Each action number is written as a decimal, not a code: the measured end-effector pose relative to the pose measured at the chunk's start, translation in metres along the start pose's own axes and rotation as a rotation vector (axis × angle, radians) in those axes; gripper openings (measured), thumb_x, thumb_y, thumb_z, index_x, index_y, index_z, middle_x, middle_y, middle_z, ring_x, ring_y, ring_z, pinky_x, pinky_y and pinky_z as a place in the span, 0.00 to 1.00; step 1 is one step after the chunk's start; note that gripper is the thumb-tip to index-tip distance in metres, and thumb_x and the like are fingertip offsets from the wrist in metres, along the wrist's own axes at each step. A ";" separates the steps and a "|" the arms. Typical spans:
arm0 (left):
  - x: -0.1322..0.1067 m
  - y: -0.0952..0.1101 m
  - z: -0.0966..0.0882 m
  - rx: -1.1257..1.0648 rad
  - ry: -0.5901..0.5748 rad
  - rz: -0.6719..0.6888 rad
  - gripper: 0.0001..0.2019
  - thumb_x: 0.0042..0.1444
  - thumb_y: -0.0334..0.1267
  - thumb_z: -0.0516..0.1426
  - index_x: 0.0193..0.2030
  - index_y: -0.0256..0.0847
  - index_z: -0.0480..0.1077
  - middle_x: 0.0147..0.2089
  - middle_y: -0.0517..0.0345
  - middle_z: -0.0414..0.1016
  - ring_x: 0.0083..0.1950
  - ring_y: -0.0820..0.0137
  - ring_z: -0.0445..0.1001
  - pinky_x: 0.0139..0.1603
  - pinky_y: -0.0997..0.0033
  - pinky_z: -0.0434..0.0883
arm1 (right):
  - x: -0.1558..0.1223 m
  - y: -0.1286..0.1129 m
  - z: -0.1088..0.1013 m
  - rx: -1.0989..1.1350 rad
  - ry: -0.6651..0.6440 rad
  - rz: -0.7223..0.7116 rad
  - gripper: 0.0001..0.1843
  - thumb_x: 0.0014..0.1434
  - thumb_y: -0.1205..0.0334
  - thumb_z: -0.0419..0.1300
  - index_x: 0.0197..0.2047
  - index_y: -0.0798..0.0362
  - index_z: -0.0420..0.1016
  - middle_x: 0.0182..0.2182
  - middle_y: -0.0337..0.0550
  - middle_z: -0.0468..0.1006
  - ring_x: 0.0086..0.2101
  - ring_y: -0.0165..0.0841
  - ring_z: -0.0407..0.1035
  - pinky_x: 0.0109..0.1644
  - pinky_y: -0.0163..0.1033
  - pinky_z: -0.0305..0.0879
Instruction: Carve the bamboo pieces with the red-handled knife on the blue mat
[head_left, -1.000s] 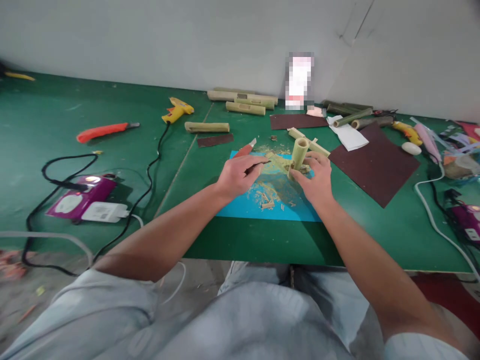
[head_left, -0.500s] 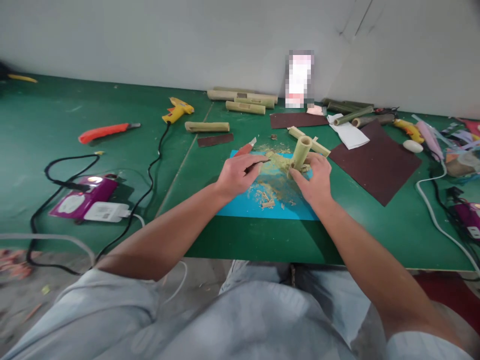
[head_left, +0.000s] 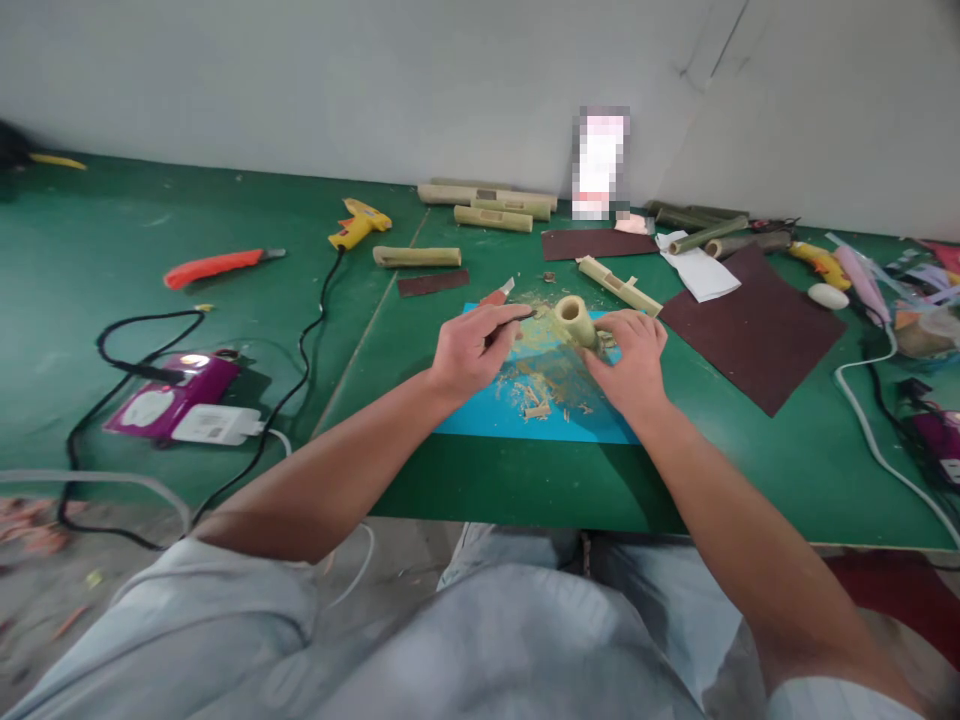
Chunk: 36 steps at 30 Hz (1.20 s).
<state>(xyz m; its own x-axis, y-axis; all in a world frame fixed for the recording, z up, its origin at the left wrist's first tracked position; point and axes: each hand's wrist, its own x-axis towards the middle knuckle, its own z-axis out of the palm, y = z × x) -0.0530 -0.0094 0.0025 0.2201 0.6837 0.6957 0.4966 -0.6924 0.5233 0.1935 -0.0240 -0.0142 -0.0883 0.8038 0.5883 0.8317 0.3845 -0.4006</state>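
My right hand (head_left: 631, 355) is closed round the lower part of a short bamboo tube (head_left: 576, 322). The tube leans to the left, its hollow end facing up towards me. To its left my left hand (head_left: 472, 348) pinches a thin dark strip (head_left: 525, 315), seen edge-on, that looks like folded sandpaper. A small gap separates the strip from the tube. Just behind my left hand lies a utility knife (head_left: 496, 297), its handle partly hidden. Under both hands is a blue sheet (head_left: 480, 420), strewn with bamboo dust and shavings (head_left: 538, 411).
Bamboo pieces (head_left: 417, 257) lie along the back, one notched piece (head_left: 619, 286) close behind my right hand. Brown sandpaper sheets (head_left: 756, 330) are at the right. A yellow glue gun (head_left: 358, 224), a red utility knife (head_left: 217, 268) and a purple power strip (head_left: 176, 395) with cords are leftward.
The bamboo tube has tipped left and towards me, from nearly upright to leaning, so its opening shows more. My left hand has hardly moved.
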 end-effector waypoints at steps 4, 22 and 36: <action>-0.002 -0.002 0.000 0.005 0.012 -0.017 0.14 0.67 0.36 0.55 0.53 0.40 0.79 0.37 0.56 0.84 0.38 0.71 0.81 0.48 0.71 0.77 | 0.000 -0.002 0.000 -0.111 -0.047 -0.064 0.11 0.60 0.52 0.63 0.42 0.48 0.76 0.42 0.43 0.81 0.49 0.42 0.70 0.60 0.50 0.54; 0.000 -0.014 0.008 0.070 -0.172 -0.196 0.14 0.64 0.38 0.56 0.49 0.39 0.82 0.43 0.49 0.85 0.36 0.70 0.80 0.42 0.70 0.77 | -0.004 -0.022 -0.002 -0.256 -0.353 -0.120 0.13 0.60 0.52 0.63 0.39 0.55 0.78 0.38 0.52 0.79 0.47 0.49 0.69 0.50 0.50 0.59; 0.003 -0.011 0.009 -0.214 -0.209 -0.545 0.15 0.63 0.39 0.55 0.50 0.37 0.79 0.33 0.55 0.82 0.19 0.79 0.68 0.21 0.78 0.68 | -0.002 -0.029 -0.009 -0.191 -0.407 -0.099 0.19 0.61 0.47 0.64 0.44 0.56 0.78 0.43 0.56 0.80 0.48 0.50 0.70 0.52 0.53 0.64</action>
<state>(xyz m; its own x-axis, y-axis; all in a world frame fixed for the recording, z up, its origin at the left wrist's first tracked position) -0.0500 0.0023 -0.0051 0.1525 0.9676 0.2012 0.4095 -0.2471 0.8782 0.1743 -0.0414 0.0027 -0.3490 0.8947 0.2787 0.8910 0.4089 -0.1972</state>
